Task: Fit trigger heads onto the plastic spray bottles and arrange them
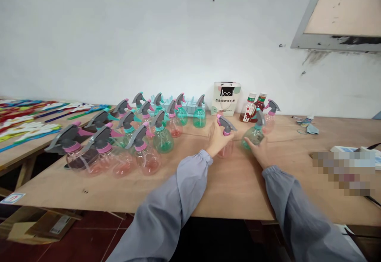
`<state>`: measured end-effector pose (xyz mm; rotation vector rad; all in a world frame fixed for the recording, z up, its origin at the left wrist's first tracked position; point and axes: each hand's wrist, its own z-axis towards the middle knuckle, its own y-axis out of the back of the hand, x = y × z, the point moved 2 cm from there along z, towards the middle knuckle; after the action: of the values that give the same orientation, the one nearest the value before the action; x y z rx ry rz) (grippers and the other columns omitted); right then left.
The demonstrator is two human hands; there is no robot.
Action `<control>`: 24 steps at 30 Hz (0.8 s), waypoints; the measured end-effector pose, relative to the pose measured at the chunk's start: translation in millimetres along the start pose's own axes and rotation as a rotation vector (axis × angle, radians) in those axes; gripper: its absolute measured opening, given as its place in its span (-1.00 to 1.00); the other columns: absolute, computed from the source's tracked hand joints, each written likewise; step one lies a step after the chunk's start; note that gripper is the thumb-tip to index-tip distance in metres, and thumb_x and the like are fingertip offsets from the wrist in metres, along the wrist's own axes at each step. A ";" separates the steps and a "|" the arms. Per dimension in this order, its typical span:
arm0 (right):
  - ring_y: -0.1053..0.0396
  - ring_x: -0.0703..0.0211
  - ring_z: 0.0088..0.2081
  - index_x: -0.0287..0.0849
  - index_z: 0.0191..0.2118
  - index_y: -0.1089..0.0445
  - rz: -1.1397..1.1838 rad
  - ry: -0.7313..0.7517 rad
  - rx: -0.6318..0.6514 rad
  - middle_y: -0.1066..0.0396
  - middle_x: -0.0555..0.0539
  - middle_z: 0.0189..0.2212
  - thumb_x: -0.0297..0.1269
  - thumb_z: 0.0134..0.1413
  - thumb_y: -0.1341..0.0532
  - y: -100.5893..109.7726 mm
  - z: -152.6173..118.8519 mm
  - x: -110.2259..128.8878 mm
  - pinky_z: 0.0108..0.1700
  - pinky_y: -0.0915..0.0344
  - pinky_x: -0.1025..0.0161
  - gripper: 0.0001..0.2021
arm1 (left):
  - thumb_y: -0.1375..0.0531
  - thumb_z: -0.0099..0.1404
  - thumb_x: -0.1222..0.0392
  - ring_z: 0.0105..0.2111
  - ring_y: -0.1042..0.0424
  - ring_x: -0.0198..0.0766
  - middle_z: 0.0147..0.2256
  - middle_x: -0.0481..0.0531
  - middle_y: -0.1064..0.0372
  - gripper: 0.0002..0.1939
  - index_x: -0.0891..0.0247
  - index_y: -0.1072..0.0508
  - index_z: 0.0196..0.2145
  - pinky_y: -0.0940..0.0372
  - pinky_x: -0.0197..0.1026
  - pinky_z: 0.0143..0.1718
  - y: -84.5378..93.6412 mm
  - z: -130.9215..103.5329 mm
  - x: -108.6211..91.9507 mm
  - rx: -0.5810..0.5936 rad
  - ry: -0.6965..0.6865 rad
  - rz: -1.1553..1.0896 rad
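My left hand (216,140) is closed around the neck of a pink spray bottle (227,150) with a grey and pink trigger head. To its right, my right hand (259,152) grips the body of a green spray bottle (253,136); its grey head tilts up behind my fingers. Another pink spray bottle (269,122) stands just behind that one. On the left of the table, several pink and green spray bottles are grouped in loose rows, among them a pink one (148,162) in front and a green one (199,117) at the back.
A paper bag (226,99) and two red-brown bottles (252,107) stand by the wall. A dark flat object (83,163) lies behind the left front bottles. White power strips (355,155) and small items (311,127) lie at right. Colourful strips (38,121) cover another table.
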<state>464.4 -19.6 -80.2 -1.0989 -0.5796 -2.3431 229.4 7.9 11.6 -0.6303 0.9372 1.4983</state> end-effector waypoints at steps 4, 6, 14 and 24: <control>-0.38 -0.18 0.08 -0.19 0.12 -0.16 0.123 -0.029 0.118 -0.33 -0.31 0.06 0.24 -0.29 -0.43 -32.4 -38.1 28.1 0.17 -0.31 -0.17 -0.09 | -0.29 -0.01 0.35 0.01 -0.42 -0.06 0.09 0.27 -0.33 -0.26 0.26 -0.23 0.15 -0.28 -0.01 0.09 29.2 -5.2 14.8 -0.040 0.052 -0.155; -0.35 -0.17 0.12 -0.16 0.15 -0.13 0.151 -0.014 0.187 -0.30 -0.30 0.11 0.22 -0.28 -0.44 -44.4 -54.2 38.5 0.20 -0.28 -0.18 -0.08 | -0.24 0.01 0.35 -0.03 -0.44 -0.12 0.11 0.23 -0.34 -0.33 0.23 -0.28 0.13 -0.30 -0.06 0.05 55.4 -10.0 20.8 -0.075 0.032 -0.210; -0.30 -0.15 0.18 -0.09 0.19 -0.09 0.228 -0.031 0.369 -0.27 -0.26 0.16 0.13 -0.22 -0.45 -63.8 -83.9 62.7 0.26 -0.23 -0.20 -0.10 | -0.31 0.08 0.14 0.04 -0.43 -0.11 -0.08 0.09 -0.51 -0.62 0.19 -0.47 -0.11 -0.27 -0.09 0.09 128.5 -27.6 21.3 -0.039 0.075 -0.319; -0.34 -0.12 0.18 -0.07 0.20 -0.09 0.254 -0.039 0.446 -0.30 -0.25 0.18 0.12 -0.19 -0.45 -55.3 -81.3 71.9 0.26 -0.28 -0.14 -0.12 | -0.20 -0.18 0.29 -0.22 -0.54 -0.13 -0.45 -0.04 -0.46 -0.77 0.21 -0.38 -0.45 -0.38 -0.16 -0.20 113.5 -45.5 1.5 0.248 0.403 -0.854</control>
<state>344.1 -38.8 -80.3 -0.9459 -0.8705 -1.8589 112.2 -26.8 8.8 -1.0062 0.9559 0.4949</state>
